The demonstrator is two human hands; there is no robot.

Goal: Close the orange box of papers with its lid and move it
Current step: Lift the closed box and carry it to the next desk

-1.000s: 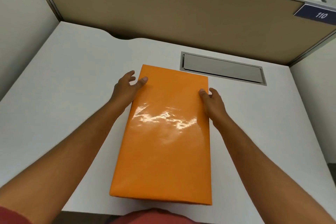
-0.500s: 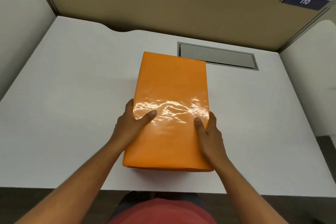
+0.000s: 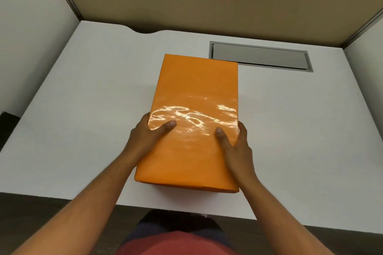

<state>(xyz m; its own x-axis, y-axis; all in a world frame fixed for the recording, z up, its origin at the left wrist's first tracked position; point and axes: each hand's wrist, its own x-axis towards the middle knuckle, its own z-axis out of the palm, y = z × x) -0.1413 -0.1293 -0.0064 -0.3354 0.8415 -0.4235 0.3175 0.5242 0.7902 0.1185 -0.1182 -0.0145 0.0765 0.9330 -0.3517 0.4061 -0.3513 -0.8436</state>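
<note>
- Your lid (image 3: 196, 109) already covers the box (image 3: 186, 185); no papers show, so the closing step looks done and you are in the moving step.
- The box sits on the desk (image 3: 83, 109), near the front edge and about mid-width, its far corner overlapping the grey hatch (image 3: 265, 58) in this view.
- Your left hand (image 3: 145, 136) clasps the left side, thumb laid on top, fingers hidden down the side.
- Your right hand (image 3: 236, 145) clasps the right side the same way, thumb on top, fingers curled round the edge.
- Both hands are closed on the box, squeezing it between them; whether it is lifted or resting on the desk I cannot tell.
- Next, you need even pressure from both sides and a level carry; the glossy wrap looks slick, so a grip reaching under the base would be safer, lest only the lid comes up.
- Against a second ago: your hands were then at the far end of the box and now hold near its middle; the box lay over the front edge and now sits fully on the desk.
</note>
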